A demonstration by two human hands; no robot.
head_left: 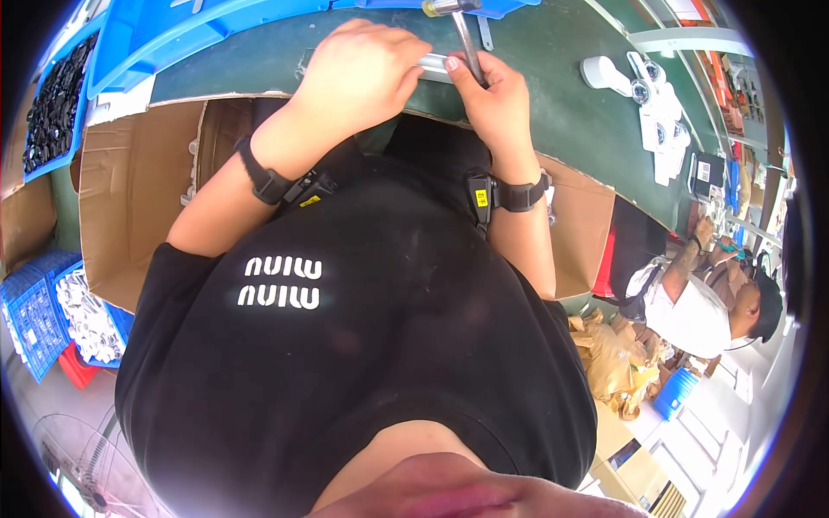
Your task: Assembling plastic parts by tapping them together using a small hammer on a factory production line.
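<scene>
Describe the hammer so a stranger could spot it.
Find the green worktable at the top, then the person's right hand. The hammer extends upward from it. Its partly yellowish head on a slim metallic shaft distinguishes it from the flat metal strip nearby.

- Left hand (356,73): fingers curled at one end of a short, silvery-white bar-like part (436,66); grip partly hidden.
- Right hand (498,97): thumb at the part's other end; fingers also around a grey-handled hammer with a yellowish head (468,45), head pointing away from the wearer.
- Dark green worktop (553,99) beneath; white, rounded plastic pieces (658,116) at right.
- Bright blue plastic tray (142,43) at left; open brown cardboard box (129,203) nearer the wearer.
</scene>
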